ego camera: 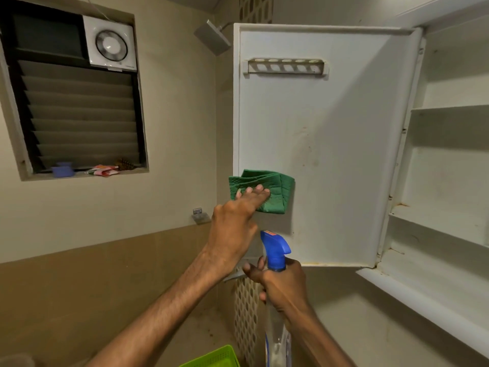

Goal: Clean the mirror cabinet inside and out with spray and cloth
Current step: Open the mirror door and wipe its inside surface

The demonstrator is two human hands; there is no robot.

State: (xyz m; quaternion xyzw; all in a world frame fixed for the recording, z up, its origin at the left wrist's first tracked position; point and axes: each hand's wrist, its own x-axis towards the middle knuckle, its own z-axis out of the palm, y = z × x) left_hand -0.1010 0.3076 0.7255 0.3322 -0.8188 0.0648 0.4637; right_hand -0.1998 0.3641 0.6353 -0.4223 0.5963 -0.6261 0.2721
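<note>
The white cabinet door (330,154) stands swung open, its inner side facing me, with a slotted holder (285,67) near its top. My left hand (235,223) presses a folded green cloth (275,189) flat against the door's lower left part with straight fingers. Just below, my right hand (280,284) grips the neck of a clear spray bottle (276,337) with a blue trigger head (274,250), held upright. The cabinet body (449,160) at the right shows bare white shelves with rusty marks by the hinges.
A louvred window (79,112) with an exhaust fan (111,45) fills the left wall; small items lie on its sill. A shower head (213,37) hangs above the door. A green basket (214,358) sits at the bottom edge. A small wall bracket (199,215) is left of the door.
</note>
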